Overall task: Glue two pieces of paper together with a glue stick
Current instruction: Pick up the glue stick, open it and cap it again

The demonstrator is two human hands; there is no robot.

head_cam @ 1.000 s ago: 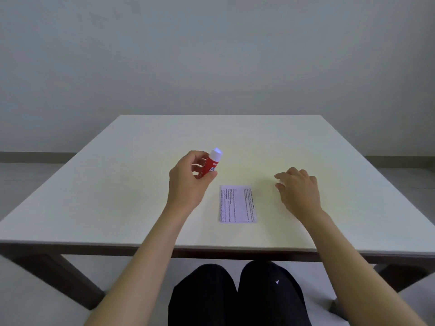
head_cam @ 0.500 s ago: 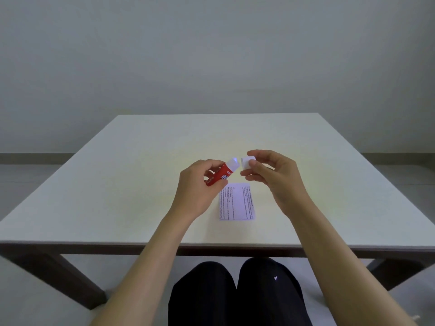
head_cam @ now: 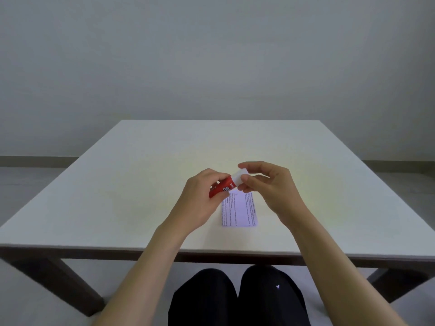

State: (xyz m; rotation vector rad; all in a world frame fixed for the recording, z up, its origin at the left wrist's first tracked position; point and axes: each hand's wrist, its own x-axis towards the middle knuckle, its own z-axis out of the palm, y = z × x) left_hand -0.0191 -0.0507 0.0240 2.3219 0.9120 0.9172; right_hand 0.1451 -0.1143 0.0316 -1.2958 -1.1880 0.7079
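Presently, the left hand (head_cam: 200, 203) is clamped around the red barrel of the glue stick (head_cam: 222, 188), held tilted above the desk (head_cam: 117, 196). Right hand (head_cam: 268, 187) pinches the white cap (head_cam: 239, 177) at the stick's upper end between thumb and fingers. Printed paper (head_cam: 240, 211) lies flat on the desk, directly beneath both hands, near the front edge.

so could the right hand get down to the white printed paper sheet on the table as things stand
Probably yes, but not freely: the right hand pinches the white cap of the red glue stick. The white printed paper sheet lies uncovered just below.
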